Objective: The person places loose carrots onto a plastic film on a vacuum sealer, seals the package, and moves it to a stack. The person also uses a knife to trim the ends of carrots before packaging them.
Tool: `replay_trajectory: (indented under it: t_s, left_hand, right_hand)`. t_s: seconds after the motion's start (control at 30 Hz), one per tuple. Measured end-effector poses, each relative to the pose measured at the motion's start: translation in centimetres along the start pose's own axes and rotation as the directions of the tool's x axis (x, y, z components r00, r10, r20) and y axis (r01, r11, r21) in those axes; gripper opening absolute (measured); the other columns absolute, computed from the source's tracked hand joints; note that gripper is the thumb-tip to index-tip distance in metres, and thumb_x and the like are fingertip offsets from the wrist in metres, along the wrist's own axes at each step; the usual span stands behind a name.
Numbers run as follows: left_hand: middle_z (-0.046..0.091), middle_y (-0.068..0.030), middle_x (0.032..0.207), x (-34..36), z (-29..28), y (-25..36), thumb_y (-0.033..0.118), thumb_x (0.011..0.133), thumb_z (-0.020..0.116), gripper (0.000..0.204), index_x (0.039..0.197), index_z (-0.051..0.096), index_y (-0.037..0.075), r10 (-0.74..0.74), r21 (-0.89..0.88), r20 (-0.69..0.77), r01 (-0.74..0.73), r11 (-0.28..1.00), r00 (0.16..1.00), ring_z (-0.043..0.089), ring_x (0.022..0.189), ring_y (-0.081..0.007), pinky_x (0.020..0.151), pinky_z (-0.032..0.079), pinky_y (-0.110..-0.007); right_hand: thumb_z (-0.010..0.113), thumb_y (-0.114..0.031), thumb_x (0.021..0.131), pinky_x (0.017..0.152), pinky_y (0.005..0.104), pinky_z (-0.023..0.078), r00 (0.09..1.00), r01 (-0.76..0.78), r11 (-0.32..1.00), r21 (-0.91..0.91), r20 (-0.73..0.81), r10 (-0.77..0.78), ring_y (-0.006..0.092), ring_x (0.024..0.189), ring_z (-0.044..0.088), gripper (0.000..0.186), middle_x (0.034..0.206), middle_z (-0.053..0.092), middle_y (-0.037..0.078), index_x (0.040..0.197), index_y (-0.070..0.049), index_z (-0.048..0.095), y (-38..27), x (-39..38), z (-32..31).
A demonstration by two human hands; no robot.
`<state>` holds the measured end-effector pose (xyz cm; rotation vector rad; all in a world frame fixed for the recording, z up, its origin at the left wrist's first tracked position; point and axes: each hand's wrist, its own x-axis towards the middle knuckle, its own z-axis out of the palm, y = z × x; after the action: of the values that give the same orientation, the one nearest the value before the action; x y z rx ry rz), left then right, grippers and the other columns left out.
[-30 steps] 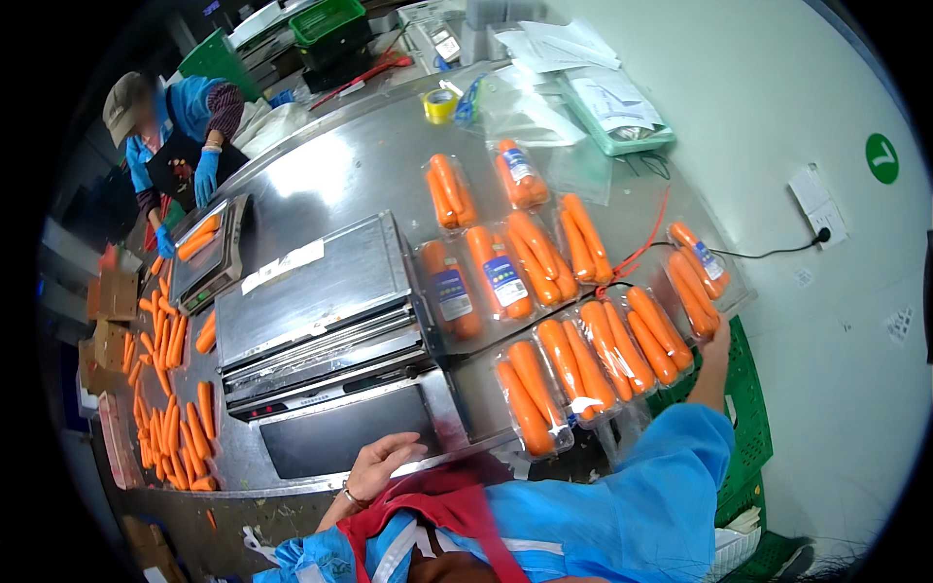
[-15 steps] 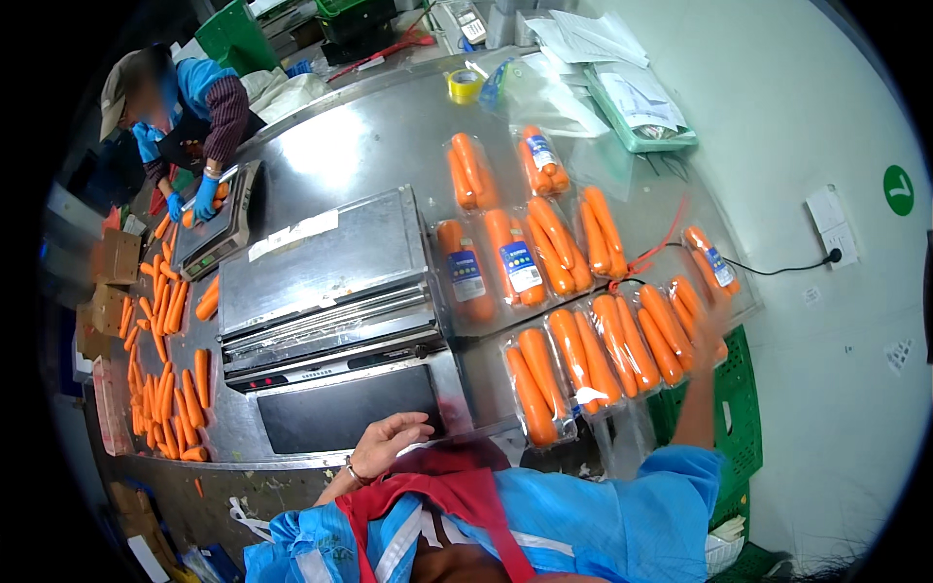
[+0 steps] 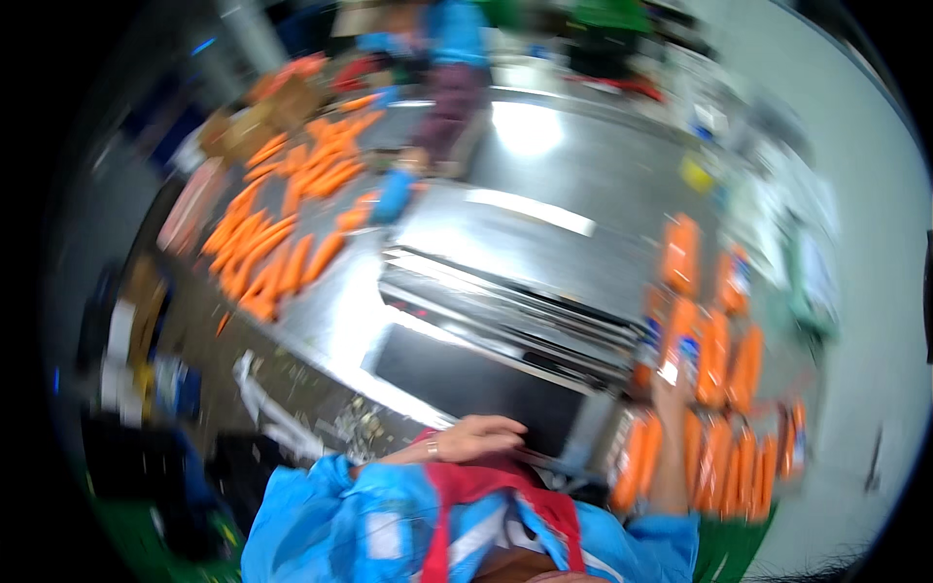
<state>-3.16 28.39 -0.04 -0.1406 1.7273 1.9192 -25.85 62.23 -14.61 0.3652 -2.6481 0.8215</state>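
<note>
My left hand [image 3: 483, 434] hangs with its fingers stretched out and nothing in it, at the front edge of the wrapping machine, by its black plate [image 3: 486, 391]. My right hand [image 3: 671, 391] reaches over the wrapped carrot packs on the right, at the near end of a pack with a blue label [image 3: 682, 325]. Blur smears its fingers, so whether they grip the pack cannot be made out. A front row of clear-wrapped carrots [image 3: 716, 464] lies on both sides of my right forearm.
Loose carrots [image 3: 258, 243] are heaped on the table's left part. Across the table, a co-worker's blue-gloved hand [image 3: 393, 196] is near them. Yellow tape [image 3: 697, 173] and plastic bags [image 3: 768, 209] lie at the back right. A green crate [image 3: 731, 544] stands below the front row.
The view has swung left and is blurred. My right hand has moved from the far-right packs to the labelled pack near the machine. My left hand stays by the black plate.
</note>
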Motion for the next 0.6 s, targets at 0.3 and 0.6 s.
replay_trajectory:
  t_s: [0.3, 0.6]
  left_hand:
    - [0.063, -0.0122, 0.108, -5.9, -10.4, 2.4, 0.021, 0.092, 0.053, 0.034, 0.119, 0.053, 0.000, 0.152, -0.128, 0.089, -0.140, 0.982, 0.984, 0.060, 0.100, -0.0165, 0.090, 0.045, -0.029]
    - [0.064, -0.0097, 0.103, -6.5, -39.1, -2.2, 0.013, 0.085, 0.059, 0.033, 0.115, 0.056, 0.000, 0.389, 0.375, -0.730, -0.146, 0.915, 0.562, 0.059, 0.097, -0.0187, 0.086, 0.045, -0.029]
  right_hand:
    - [0.052, -0.029, 0.089, 0.095, 0.0359, 0.036, 0.948, -0.315, 0.947, -0.069, 0.023, 0.317, 0.0330, 0.113, 0.049, 0.054, 0.126, 0.049, 0.021, 0.131, 0.003, 0.040, 1.4, 0.4, -3.0]
    - [0.054, -0.025, 0.088, 0.089, 0.0330, 0.040, 0.833, -0.553, 0.809, 0.198, 0.108, 0.542, 0.0258, 0.104, 0.053, 0.045, 0.113, 0.057, 0.016, 0.121, 0.005, 0.051, -13.9, -6.0, -5.4]
